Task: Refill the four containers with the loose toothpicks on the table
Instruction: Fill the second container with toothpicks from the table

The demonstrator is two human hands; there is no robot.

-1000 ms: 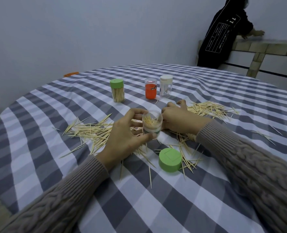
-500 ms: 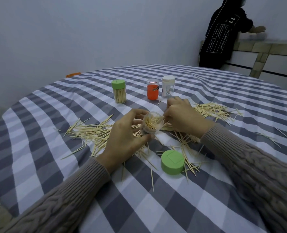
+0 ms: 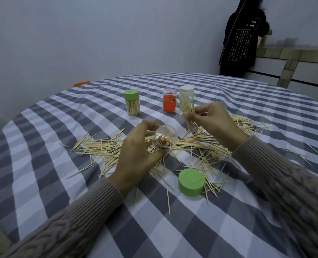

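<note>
A: What's the setting?

B: A round table [image 3: 229, 229] in grey-and-white checked cloth, by a plain pale wall [image 3: 80, 34].

A: The hands?

B: The left hand [image 3: 135, 155] grips a clear round container [image 3: 165, 136], tipped toward the camera, part full. At its two o'clock, well apart, the right hand [image 3: 216, 123] pinches a bundle of toothpicks [image 3: 189, 113].

A: Materials?

B: Thin wooden loose toothpicks [image 3: 102, 148] lie scattered beneath; a green plastic lid [image 3: 191, 181] lies at five o'clock.

Four containers [image 3: 165, 139], one loose lid [image 3: 191, 182], two hands [image 3: 135, 155].
</note>
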